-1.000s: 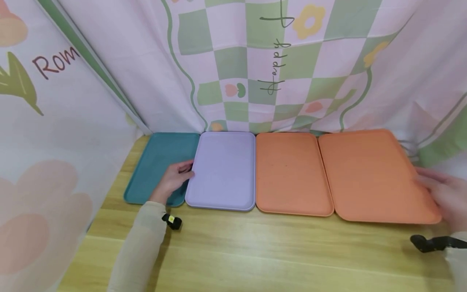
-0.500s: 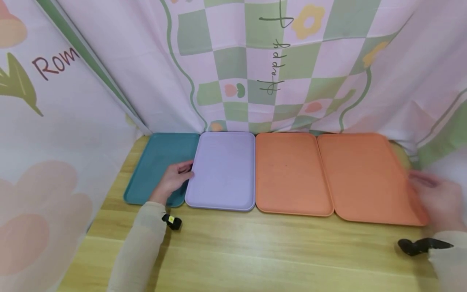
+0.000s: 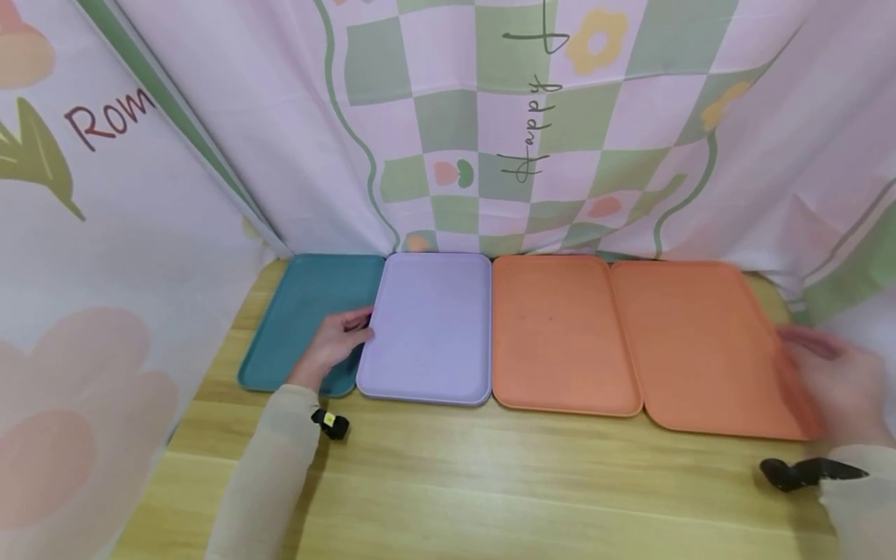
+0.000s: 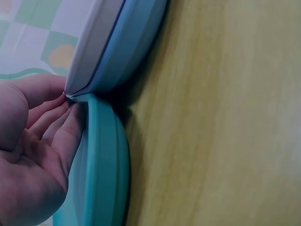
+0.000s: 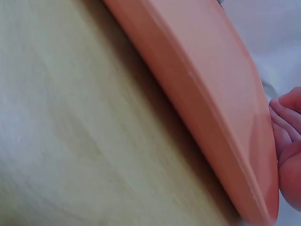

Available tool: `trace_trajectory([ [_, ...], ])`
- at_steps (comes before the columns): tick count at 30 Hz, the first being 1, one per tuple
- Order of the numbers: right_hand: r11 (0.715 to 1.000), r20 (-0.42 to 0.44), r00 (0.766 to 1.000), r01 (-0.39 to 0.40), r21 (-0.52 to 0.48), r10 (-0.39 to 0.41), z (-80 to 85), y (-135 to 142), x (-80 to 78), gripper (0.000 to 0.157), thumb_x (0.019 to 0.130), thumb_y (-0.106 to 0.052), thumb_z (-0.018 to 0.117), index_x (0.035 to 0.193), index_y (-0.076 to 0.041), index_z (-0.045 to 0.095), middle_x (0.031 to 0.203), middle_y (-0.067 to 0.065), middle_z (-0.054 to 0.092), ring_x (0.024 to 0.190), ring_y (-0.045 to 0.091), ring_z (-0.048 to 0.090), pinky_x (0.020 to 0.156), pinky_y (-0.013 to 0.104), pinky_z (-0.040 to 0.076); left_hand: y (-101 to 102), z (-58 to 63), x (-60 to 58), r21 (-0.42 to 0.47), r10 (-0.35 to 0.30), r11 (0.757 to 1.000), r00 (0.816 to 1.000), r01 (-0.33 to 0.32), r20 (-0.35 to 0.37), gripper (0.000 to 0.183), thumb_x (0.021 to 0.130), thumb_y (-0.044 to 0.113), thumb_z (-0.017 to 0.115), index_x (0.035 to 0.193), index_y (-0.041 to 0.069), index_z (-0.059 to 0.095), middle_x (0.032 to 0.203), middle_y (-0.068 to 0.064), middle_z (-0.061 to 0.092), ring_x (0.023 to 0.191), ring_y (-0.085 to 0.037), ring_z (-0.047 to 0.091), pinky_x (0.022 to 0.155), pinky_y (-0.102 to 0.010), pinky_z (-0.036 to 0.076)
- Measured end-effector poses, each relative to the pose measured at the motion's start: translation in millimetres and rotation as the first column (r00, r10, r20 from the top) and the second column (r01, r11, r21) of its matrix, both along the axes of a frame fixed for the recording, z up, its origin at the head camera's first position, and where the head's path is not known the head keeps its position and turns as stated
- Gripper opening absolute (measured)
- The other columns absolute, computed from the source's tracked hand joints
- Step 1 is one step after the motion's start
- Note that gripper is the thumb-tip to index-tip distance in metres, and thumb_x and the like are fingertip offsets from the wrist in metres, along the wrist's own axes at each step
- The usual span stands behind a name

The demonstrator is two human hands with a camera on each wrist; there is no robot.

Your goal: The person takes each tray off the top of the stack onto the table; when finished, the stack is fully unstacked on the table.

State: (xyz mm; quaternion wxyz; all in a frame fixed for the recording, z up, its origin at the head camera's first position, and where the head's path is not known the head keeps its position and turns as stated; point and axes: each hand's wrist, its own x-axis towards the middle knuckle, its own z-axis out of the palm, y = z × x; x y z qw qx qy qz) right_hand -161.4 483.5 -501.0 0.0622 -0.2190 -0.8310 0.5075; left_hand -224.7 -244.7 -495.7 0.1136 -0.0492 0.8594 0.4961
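Observation:
In the head view, a teal tray (image 3: 297,311), a lavender tray (image 3: 434,327) and two orange trays lie side by side along the back of the table. My left hand (image 3: 332,346) reaches over the teal tray and pinches the lavender tray's left rim. The left wrist view shows a light blue tray (image 4: 129,47) stacked beneath the lavender one. At the far right, my blurred right hand (image 3: 836,381) holds the outer edge of the rightmost orange tray (image 3: 700,342). Its fingers partly disappear behind that edge in the right wrist view. The other orange tray (image 3: 560,334) sits beside it, untouched.
A patterned curtain (image 3: 511,124) hangs right behind the trays, and a printed cloth (image 3: 105,311) closes off the left side. Bare wooden table (image 3: 504,482) shows in front of the tray row. A black strap device (image 3: 812,472) is on the right wrist.
My right hand has moved left and slightly down. The rightmost orange tray's raised right side has come lower, and its outer edge has shifted left. The left hand stays at the lavender tray.

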Motion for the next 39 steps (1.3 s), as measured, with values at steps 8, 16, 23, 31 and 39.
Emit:
trace_trajectory([
  [8, 0.998, 0.056, 0.997, 0.051, 0.037, -0.053, 8.6, -11, -0.6, 0.041, 0.108, -0.033, 0.062, 0.149, -0.036, 0.067, 0.080, -0.055, 0.055, 0.080, -0.022, 0.049, 0.062, 0.003, 0.045, -1, -1.4, -2.7, 0.006, 0.001, 1.000, 1.000, -0.002, 0.025, 0.053, 0.107, 0.012, 0.066, 0.158, 0.007, 0.056, 0.164, -0.020, 0.053, 0.154, -0.036, 0.049, 0.125, -0.051, 0.045],
  [16, 0.997, -0.035, 0.997, 0.072, -0.025, -0.073, 15.9, -41, -4.3, 0.039, 0.109, -0.028, 0.058, 0.146, -0.031, 0.070, 0.084, -0.047, 0.062, 0.083, -0.017, 0.053, 0.064, 0.006, 0.046, 1, -1.8, -2.6, 0.022, 0.005, 1.000, 0.999, -0.006, 0.039, 0.054, 0.106, 0.013, 0.067, 0.158, 0.008, 0.056, 0.163, -0.019, 0.053, 0.155, -0.035, 0.049, 0.125, -0.051, 0.045],
  [23, 0.990, -0.135, 0.989, -0.083, -0.116, 0.067, 22.1, -66, -6.2, 0.035, 0.110, -0.030, 0.064, 0.142, -0.021, 0.073, 0.102, -0.042, 0.071, 0.103, -0.025, 0.060, 0.086, -0.004, 0.044, -1, -0.2, -0.3, 0.026, 0.007, 1.000, 0.999, -0.008, 0.040, 0.054, 0.106, 0.012, 0.067, 0.158, 0.007, 0.055, 0.164, -0.020, 0.052, 0.155, -0.036, 0.048, 0.126, -0.052, 0.044],
  [31, 0.871, -0.272, 0.956, -0.223, -0.437, 0.108, 36.4, -101, -6.3, 0.022, 0.107, -0.012, 0.068, 0.125, -0.017, 0.080, 0.105, -0.021, 0.081, 0.096, -0.009, 0.076, 0.084, 0.009, 0.059, -2, 0.9, -0.4, 0.025, 0.007, 1.000, 0.999, -0.008, 0.041, 0.054, 0.107, 0.014, 0.066, 0.159, 0.008, 0.055, 0.165, -0.019, 0.051, 0.156, -0.035, 0.047, 0.127, -0.052, 0.043],
  [39, 0.923, -0.252, 0.938, -0.300, -0.241, 0.239, 37.8, -131, -12.4, 0.057, 0.109, -0.023, 0.066, 0.154, 0.009, 0.052, 0.113, -0.028, 0.076, 0.102, -0.012, 0.074, 0.087, 0.008, 0.057, -3, 0.5, -0.3, 0.029, 0.005, 1.000, 0.999, -0.006, 0.034, 0.054, 0.107, 0.014, 0.067, 0.159, 0.007, 0.054, 0.165, -0.019, 0.052, 0.156, -0.035, 0.047, 0.127, -0.051, 0.044],
])
